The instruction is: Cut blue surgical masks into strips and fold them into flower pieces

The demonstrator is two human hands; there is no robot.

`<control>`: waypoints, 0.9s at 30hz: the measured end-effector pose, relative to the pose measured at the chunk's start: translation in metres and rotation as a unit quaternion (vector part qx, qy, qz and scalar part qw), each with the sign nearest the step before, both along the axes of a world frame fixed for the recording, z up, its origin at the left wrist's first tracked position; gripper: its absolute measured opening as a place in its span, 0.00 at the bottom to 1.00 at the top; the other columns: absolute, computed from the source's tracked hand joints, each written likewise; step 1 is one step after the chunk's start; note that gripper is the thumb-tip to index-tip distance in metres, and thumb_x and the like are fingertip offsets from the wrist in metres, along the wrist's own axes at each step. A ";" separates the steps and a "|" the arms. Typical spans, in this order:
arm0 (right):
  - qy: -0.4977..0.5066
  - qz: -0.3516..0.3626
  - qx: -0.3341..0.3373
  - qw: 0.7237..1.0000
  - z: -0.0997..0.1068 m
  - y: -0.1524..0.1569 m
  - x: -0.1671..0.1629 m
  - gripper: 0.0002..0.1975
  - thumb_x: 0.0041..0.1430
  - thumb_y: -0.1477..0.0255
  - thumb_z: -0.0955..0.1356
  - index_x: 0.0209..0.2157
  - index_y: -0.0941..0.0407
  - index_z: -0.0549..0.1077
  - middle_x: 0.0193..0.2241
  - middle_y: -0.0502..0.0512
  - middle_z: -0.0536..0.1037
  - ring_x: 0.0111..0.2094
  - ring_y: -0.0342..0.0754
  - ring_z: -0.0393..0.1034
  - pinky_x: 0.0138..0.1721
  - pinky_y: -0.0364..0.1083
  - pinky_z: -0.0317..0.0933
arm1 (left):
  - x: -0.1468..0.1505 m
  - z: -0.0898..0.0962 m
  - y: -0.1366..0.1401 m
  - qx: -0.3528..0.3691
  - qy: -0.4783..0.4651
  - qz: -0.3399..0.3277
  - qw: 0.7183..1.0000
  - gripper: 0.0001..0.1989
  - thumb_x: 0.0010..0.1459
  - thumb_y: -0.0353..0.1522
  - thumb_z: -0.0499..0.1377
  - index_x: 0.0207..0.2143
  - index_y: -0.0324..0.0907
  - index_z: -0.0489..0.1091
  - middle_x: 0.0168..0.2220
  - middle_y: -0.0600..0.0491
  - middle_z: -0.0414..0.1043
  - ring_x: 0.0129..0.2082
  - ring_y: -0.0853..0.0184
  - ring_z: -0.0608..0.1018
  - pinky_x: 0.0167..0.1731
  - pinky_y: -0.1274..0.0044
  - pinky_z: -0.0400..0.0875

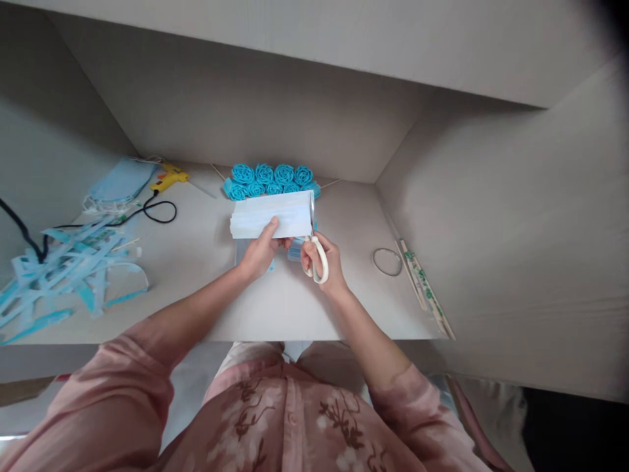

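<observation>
My left hand (264,250) is closed on a pale, pleated face mask (268,213), its thumb lying across the lower middle. White-handled scissors (319,259) are in my right hand (330,265), with the fingers through the loops. Their blades stand upright along the right edge of the mask. Part of a light-blue piece (295,251) shows on the table under my hands, mostly hidden. Just behind the mask sit two rows of bright-blue rolled roses (273,174), the front row partly covered.
Cut blue and white strips (73,269) lie heaped at the left. Behind them are stacked blue masks (122,180) and a yellow glue gun (170,177) with a black cord. Thin sticks (425,285) and a wire ring (387,261) lie at the right. Board walls enclose the table.
</observation>
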State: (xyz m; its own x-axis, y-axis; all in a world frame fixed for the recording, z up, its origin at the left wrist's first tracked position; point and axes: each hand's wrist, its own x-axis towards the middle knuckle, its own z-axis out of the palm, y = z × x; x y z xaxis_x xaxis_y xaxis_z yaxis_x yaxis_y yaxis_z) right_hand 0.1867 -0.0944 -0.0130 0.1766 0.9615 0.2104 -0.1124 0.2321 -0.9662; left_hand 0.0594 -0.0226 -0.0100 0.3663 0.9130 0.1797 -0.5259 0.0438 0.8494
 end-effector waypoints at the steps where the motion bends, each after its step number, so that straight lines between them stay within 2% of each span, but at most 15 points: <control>1: 0.003 -0.003 -0.003 1.000 0.000 0.000 0.000 0.19 0.55 0.55 0.71 0.26 0.55 0.67 0.16 0.43 0.65 0.13 0.36 0.55 0.14 0.40 0.50 | 0.000 0.000 0.000 -0.001 0.000 0.000 1.000 0.19 0.58 0.48 0.58 0.31 0.40 0.67 0.23 0.55 0.64 0.22 0.70 0.67 0.24 0.75 0.63; 10: -0.015 -0.003 -0.020 1.000 0.004 -0.001 0.000 0.23 0.51 0.48 0.70 0.31 0.54 0.67 0.22 0.45 0.68 0.18 0.37 0.60 0.17 0.40 0.55 | -0.002 0.002 0.001 -0.003 -0.014 -0.008 1.000 0.17 0.57 0.46 0.60 0.31 0.40 0.68 0.24 0.54 0.66 0.22 0.70 0.68 0.24 0.75 0.64; 27: -0.013 -0.018 -0.019 1.000 0.005 0.000 0.001 0.22 0.52 0.49 0.70 0.33 0.54 0.68 0.22 0.44 0.68 0.18 0.37 0.59 0.17 0.40 0.54 | -0.003 0.000 0.002 -0.018 -0.011 -0.015 1.000 0.15 0.56 0.43 0.60 0.32 0.39 0.69 0.25 0.54 0.67 0.22 0.69 0.69 0.24 0.75 0.65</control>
State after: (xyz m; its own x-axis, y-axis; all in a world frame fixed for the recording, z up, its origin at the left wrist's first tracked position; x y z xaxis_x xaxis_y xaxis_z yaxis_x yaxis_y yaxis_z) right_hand 0.1881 -0.0946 -0.0081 0.2062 0.9620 0.1791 -0.0795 0.1989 -0.9768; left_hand 0.0567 -0.0211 -0.0096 0.3893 0.9080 0.1548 -0.5420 0.0900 0.8355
